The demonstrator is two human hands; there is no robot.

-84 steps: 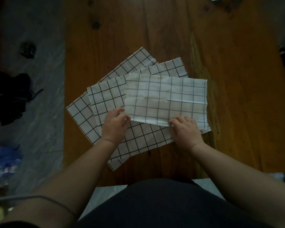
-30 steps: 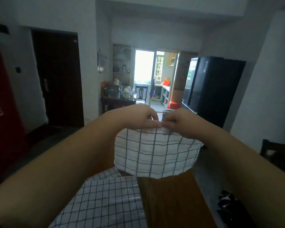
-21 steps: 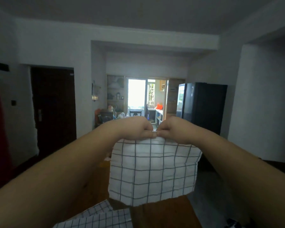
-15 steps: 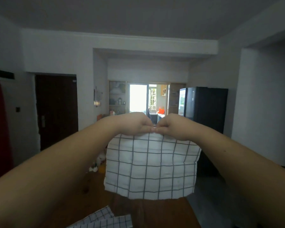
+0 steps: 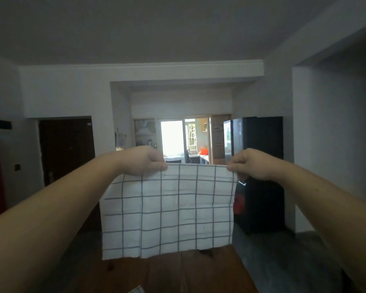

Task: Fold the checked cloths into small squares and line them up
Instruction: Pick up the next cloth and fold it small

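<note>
A white checked cloth [image 5: 167, 210] with a dark grid hangs flat in the air in front of me, spread wide. My left hand [image 5: 144, 160] pinches its top left corner. My right hand [image 5: 248, 163] pinches its top right corner. The cloth's lower edge hangs just above the far part of the brown wooden table [image 5: 178, 273]. A small corner of another checked cloth [image 5: 136, 290] shows at the bottom edge of the view; the rest of the pile is out of view.
A black fridge [image 5: 260, 176] stands behind the cloth to the right. A dark door [image 5: 67, 153] is on the left wall. A bright doorway [image 5: 178, 139] opens straight ahead. Grey floor [image 5: 283, 261] lies right of the table.
The cloth went from the pile on the table up into the air. My hands, pinched together at its top middle half a second ago, have slid apart to the corners, spreading it wide.
</note>
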